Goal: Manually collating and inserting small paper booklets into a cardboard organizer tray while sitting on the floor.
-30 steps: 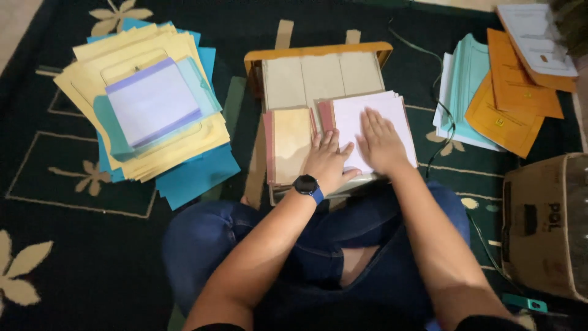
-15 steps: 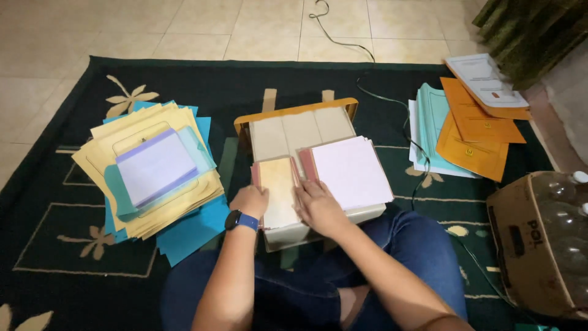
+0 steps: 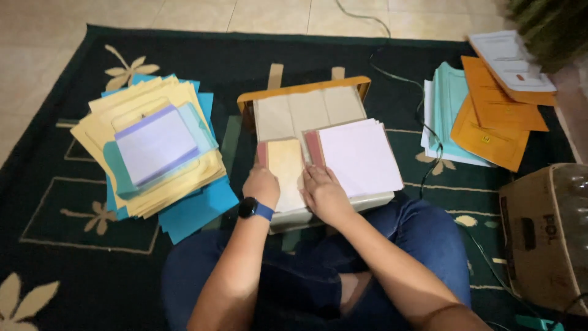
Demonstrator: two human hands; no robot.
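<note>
I sit cross-legged on a dark green rug with a small folding table [image 3: 306, 110] over my lap. On it lie a narrow yellowish pad with a red spine [image 3: 286, 168] and a wider stack of white sheets with a red spine [image 3: 358, 156]. My left hand [image 3: 260, 185], a dark watch with a blue strap on its wrist, rests curled at the left edge of the yellowish pad. Flat on the near left corner of the white stack lies my right hand [image 3: 324, 195], fingers spread.
A pile of yellow, blue and white folders [image 3: 153, 153] lies on the rug [image 3: 73, 245] to the left. Teal, white and orange folders [image 3: 490, 110] lie at the right. A cardboard box [image 3: 545, 233] stands at the right edge, with a black cable [image 3: 429, 141] running past it.
My left hand slid from the white stack leftward to the yellowish pad's edge. My right hand drew back to the stack's near left corner. The view tilted up, showing more floor.
</note>
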